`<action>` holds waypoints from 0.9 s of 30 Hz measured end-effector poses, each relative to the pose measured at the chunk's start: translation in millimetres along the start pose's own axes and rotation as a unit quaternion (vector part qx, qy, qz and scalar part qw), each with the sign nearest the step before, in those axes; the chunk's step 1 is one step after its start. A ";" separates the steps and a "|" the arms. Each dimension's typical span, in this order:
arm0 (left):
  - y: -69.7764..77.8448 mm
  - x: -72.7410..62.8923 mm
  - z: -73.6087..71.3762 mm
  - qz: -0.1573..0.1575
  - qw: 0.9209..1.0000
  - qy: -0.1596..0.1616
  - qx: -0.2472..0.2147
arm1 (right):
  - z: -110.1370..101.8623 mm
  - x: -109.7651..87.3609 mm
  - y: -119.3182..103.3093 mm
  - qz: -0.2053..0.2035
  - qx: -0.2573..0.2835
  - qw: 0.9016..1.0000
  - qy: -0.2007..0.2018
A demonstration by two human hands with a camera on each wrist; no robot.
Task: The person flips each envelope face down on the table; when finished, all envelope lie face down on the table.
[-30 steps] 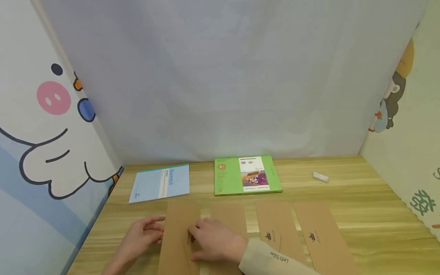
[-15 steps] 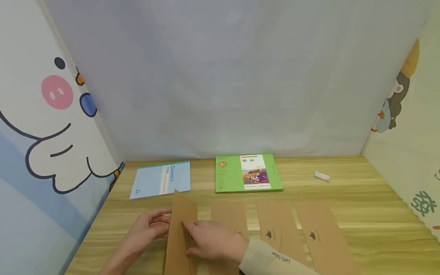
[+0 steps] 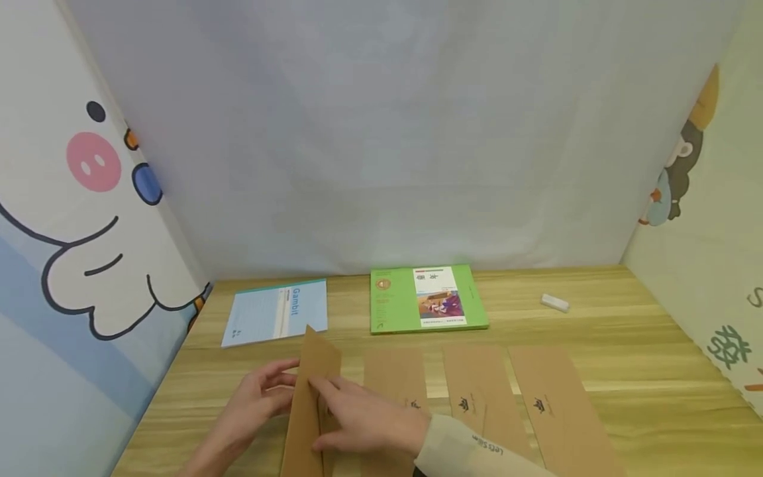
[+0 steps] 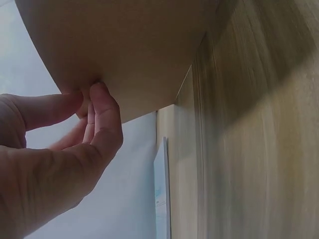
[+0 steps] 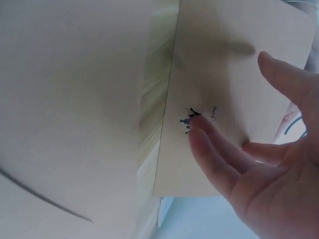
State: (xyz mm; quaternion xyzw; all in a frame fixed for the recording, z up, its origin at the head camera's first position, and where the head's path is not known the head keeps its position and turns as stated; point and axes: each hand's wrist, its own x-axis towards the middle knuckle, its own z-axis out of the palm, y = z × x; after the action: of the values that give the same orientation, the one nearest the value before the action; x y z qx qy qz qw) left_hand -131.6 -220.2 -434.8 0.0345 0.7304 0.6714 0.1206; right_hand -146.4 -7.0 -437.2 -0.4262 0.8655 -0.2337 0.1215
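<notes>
A brown kraft-paper envelope (image 3: 305, 424) with its left part standing up from a lengthwise bend lies at the left end of a row. My left hand (image 3: 257, 396) is at its left side, fingers bent and tips hidden in the head view. In the left wrist view the thumb and fingertips (image 4: 102, 94) touch the panel's outer face near a corner. My right hand (image 3: 369, 414) lies over the envelope from the right. In the right wrist view its spread fingertips rest on or just over the front, by a printed crown (image 5: 189, 122) and the word "you".
More kraft envelopes (image 3: 396, 377) lie to the right in the row, including one (image 3: 473, 377) and another (image 3: 551, 397). Behind them are a pale blue Gambit notebook (image 3: 277, 311), a green book (image 3: 393, 305) and a white eraser (image 3: 555, 303). A grey curtain (image 3: 387, 132) closes the back.
The envelope lay nearly flat one second ago; its left part then rose to stand up. My left hand moved slightly right and away with it, while my right fingers slid a little left.
</notes>
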 end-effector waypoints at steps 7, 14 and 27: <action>-4.8 1.3 2.1 -0.010 1.000 0.018 -0.003 | -0.8 -1.5 -3.8 0.016 0.055 0.998 0.005; -7.0 3.4 2.6 -0.011 1.000 0.013 -0.004 | -1.7 -3.3 -4.2 0.028 0.096 0.995 0.018; -7.6 3.2 4.7 -0.022 0.999 -0.007 0.024 | -2.4 -4.0 -2.4 -0.003 0.116 0.993 0.022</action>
State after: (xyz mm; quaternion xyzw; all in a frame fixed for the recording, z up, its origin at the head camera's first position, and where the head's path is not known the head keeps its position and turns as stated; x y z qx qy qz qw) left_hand -132.8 -215.7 -443.1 0.0259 0.7461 0.6503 0.1402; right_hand -143.4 -4.4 -433.9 -0.4063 0.8340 -0.3417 0.1504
